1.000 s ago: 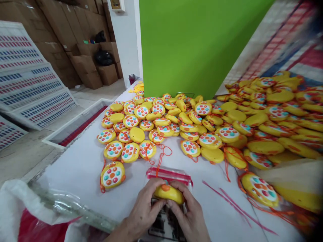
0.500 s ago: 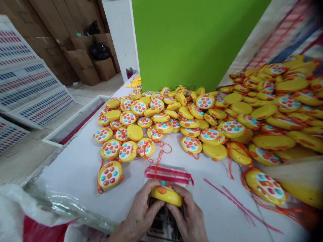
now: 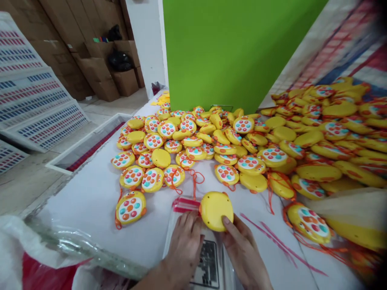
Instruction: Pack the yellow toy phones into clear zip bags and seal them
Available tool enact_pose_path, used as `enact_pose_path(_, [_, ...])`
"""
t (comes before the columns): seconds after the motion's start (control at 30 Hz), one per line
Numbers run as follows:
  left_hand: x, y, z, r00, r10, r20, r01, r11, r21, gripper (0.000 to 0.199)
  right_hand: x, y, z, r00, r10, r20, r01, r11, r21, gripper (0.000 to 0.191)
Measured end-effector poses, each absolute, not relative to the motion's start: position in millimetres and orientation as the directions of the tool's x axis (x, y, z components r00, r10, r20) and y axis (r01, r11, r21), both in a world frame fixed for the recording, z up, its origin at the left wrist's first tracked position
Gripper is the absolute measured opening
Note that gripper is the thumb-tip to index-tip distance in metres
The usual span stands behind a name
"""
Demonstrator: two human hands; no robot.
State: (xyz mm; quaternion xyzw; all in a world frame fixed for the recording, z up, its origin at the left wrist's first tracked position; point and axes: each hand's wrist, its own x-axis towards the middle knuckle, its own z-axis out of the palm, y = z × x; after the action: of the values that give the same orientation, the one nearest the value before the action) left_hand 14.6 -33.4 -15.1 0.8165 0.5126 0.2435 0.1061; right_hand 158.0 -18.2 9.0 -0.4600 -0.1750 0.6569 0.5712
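My right hand (image 3: 243, 245) grips a yellow duck-like toy (image 3: 216, 211), its plain back facing up, thumb on top. Beside it, my left hand (image 3: 186, 241) lies palm down over a clear plastic bag (image 3: 172, 219) with a magenta strip (image 3: 186, 204); its fingertips are near the toy's left edge, and what they may grip is hidden. A black printed label (image 3: 207, 264) shows through the bag below the hands. An orange cord (image 3: 194, 185) runs up from the bag's top.
Many yellow toys with coloured buttons (image 3: 152, 141) cover the table beyond, piling higher at right (image 3: 317, 139). A green panel (image 3: 236, 52) stands behind them. Magenta strips (image 3: 281, 243) lie at right. White baskets (image 3: 36, 96) and a white-rimmed tray (image 3: 60, 169) are at left.
The toy, held edge-on in both hands before, now shows its flat back and sits higher and to the right in my right hand. My left hand has come off it onto the bag.
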Motion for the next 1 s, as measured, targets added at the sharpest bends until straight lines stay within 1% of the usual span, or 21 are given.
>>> enact_pose_path(0.03, [17,-31,-18,0.366,0.882,0.297,0.8,-0.461,0.384,0.035,158,-21,7,0.076,0.906,-0.415,-0.608,-0.288,-0.74,0.037])
enact_pose_path(0.1, [19,-28,-23,0.383,0.871,0.309,0.812,-0.477,0.338,0.029,156,-25,5,0.089,0.895,-0.437,-0.646,-0.282,-0.71,0.036])
enact_pose_path(0.2, [18,-27,-23,0.378,0.885,0.273,0.822,-0.456,0.34,0.02,152,-26,5,0.108,0.876,-0.47,-0.71,-0.263,-0.653,0.035])
enact_pose_path(0.33, [16,-27,-18,0.389,0.892,0.231,0.794,-0.452,0.406,0.013,149,-26,7,0.077,0.853,-0.516,-0.74,-0.297,-0.603,0.037])
enact_pose_path(0.4, [14,-27,-15,0.377,0.903,0.206,0.776,-0.43,0.461,0.01,150,-27,7,0.083,0.836,-0.542,-0.74,-0.313,-0.596,0.037])
enact_pose_path(0.5, [10,-27,-10,0.317,0.937,0.148,0.72,-0.339,0.606,0.016,152,-31,6,0.1,0.83,-0.549,-0.728,-0.315,-0.609,0.04])
enact_pose_path(0.57, [7,-27,-5,0.281,0.952,0.124,0.644,-0.283,0.711,0.019,154,-33,6,0.108,0.838,-0.535,-0.71,-0.311,-0.631,0.041])
enact_pose_path(0.63, [6,-27,-1,0.253,0.959,0.125,0.583,-0.255,0.772,0.02,153,-35,6,0.121,0.85,-0.513,-0.698,-0.294,-0.653,0.041])
enact_pose_path(0.7, [7,-26,3,0.234,0.965,0.122,0.578,-0.239,0.78,0.023,151,-37,5,0.124,0.861,-0.493,-0.694,-0.28,-0.663,0.04])
enact_pose_path(0.8, [13,-24,5,0.208,0.974,0.093,0.651,-0.209,0.73,0.027,145,-38,3,0.121,0.868,-0.481,-0.691,-0.274,-0.669,0.04])
enact_pose_path(0.87, [17,-22,4,0.192,0.977,0.096,0.674,-0.203,0.711,0.025,142,-39,1,0.122,0.873,-0.472,-0.688,-0.268,-0.675,0.041])
enact_pose_path(1.0, [17,-19,1,0.18,0.978,0.11,0.633,-0.2,0.748,0.021,139,-41,-4,0.145,0.885,-0.443,-0.646,-0.255,-0.719,0.047])
